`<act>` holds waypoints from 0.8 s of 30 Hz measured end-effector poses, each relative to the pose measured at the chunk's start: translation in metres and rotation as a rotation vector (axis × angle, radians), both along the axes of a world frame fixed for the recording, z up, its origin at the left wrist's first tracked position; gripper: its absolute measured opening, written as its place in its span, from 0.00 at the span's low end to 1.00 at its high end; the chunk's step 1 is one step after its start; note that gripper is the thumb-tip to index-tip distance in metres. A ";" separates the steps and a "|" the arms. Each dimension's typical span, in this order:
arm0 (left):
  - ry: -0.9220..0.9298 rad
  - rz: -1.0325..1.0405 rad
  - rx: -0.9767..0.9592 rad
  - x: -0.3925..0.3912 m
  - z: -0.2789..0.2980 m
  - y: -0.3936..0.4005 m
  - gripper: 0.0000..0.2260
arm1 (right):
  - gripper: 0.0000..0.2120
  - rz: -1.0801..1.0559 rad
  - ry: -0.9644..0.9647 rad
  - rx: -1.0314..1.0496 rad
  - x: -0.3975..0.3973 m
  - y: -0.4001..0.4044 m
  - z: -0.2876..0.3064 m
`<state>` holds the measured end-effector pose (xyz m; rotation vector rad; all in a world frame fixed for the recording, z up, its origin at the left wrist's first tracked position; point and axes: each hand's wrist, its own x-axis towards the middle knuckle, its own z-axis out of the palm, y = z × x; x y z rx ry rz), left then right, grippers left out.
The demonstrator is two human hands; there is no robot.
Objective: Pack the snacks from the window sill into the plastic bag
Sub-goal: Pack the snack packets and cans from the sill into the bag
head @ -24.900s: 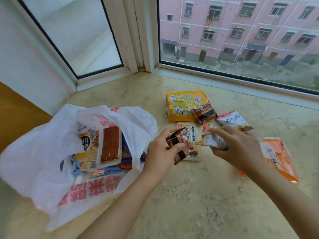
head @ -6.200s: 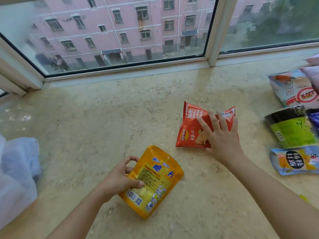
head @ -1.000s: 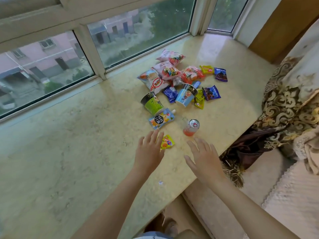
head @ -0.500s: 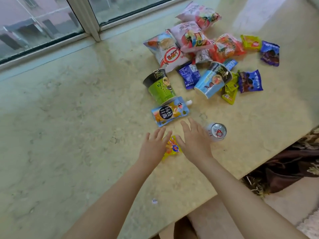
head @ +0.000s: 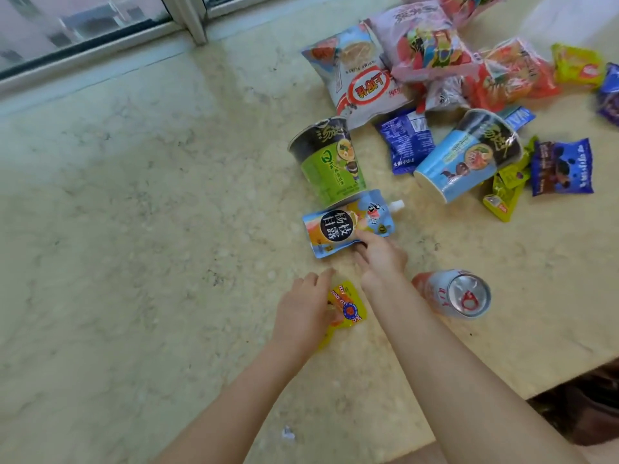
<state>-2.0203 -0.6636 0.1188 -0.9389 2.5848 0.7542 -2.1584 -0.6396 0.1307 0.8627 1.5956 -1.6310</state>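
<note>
Snacks lie in a heap on the marble window sill [head: 140, 229]. My left hand [head: 303, 311] rests flat on a small yellow packet [head: 348, 309], fingers fairly straight, covering its left half. My right hand [head: 380, 257] pinches the lower right corner of a blue spout pouch [head: 338, 226], thumb on top. A green noodle cup [head: 326, 162] lies just beyond the pouch. A drink can [head: 459, 294] stands right of my right wrist. The plastic bag is out of view.
Farther right lie a blue noodle cup [head: 465, 159], a shrimp-chip bag [head: 361, 75], a pink bag [head: 422, 41], a dark blue packet [head: 407, 142], a purple packet [head: 562, 167] and yellow-green packets [head: 505, 189]. The sill's edge [head: 522, 390] runs at lower right.
The view has moved closer to the heap. My right hand has reached forward from beside the can onto the blue spout pouch. My left hand has settled on the yellow packet.
</note>
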 end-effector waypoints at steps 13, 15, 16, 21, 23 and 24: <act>0.054 0.421 0.307 0.010 0.007 -0.003 0.11 | 0.16 0.021 0.020 -0.149 -0.001 -0.020 -0.007; 0.084 0.518 0.353 0.017 0.005 -0.004 0.11 | 0.18 0.007 0.030 -0.131 -0.001 -0.020 -0.008; 0.112 0.571 0.384 0.020 0.004 -0.005 0.10 | 0.18 0.007 0.040 -0.124 -0.001 -0.020 -0.008; 0.281 0.806 0.500 0.042 0.014 -0.012 0.13 | 0.13 0.036 0.083 -0.126 0.015 -0.006 -0.004; 0.340 0.867 0.523 0.053 0.029 -0.016 0.12 | 0.15 0.068 0.094 -0.139 0.027 0.002 0.009; 0.361 0.887 0.530 0.060 0.038 -0.018 0.12 | 0.16 0.088 0.101 -0.146 0.033 0.006 0.019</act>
